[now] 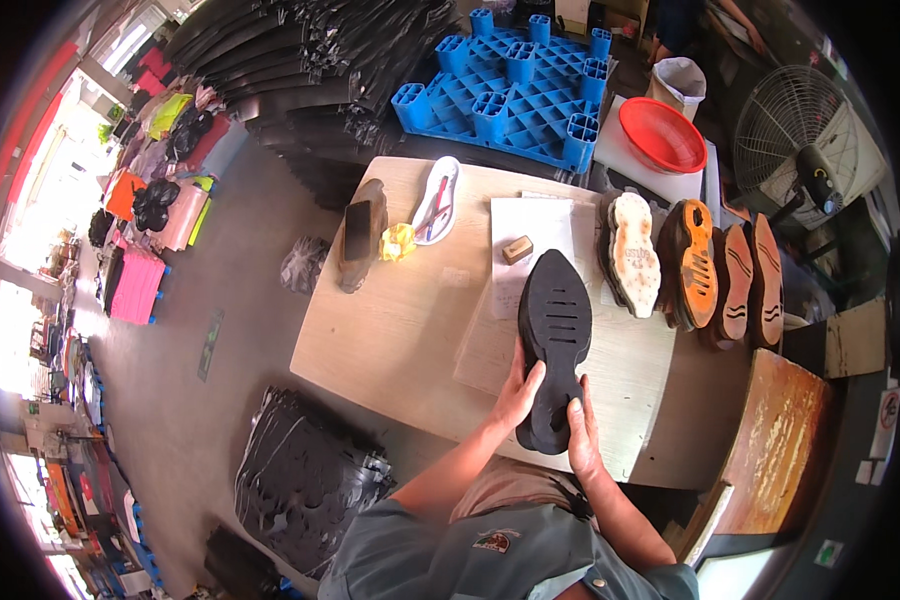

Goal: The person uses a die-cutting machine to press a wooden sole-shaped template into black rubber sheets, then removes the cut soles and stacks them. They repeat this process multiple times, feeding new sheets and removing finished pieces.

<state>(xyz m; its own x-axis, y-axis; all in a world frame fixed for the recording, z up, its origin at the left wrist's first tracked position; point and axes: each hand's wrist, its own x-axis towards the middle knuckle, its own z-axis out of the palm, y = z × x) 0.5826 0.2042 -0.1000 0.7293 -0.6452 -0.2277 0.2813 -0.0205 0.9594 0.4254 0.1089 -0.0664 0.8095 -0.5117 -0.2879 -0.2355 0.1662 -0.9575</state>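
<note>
A stack of black shoe soles [554, 320] is held upright over the near part of the table, toe end pointing away from me. Several slots cross its front half, and a hole shows in the heel part. My left hand [516, 388] grips its left edge near the waist, thumb on the side. My right hand [583, 432] clasps the heel's right edge, thumb on the top face. Just beyond the toe, a small tan block [517, 249] rests on white paper sheets [560, 213].
On the table [370, 330] lie a dark phone [357, 232] on a sole-shaped piece, crumpled yellow material [397, 242] and a white sole [438, 200]. White [634, 255] and orange [697, 262] sole stacks stand at right. Beyond are a blue pallet [515, 90], red basin [662, 136] and fan [800, 150].
</note>
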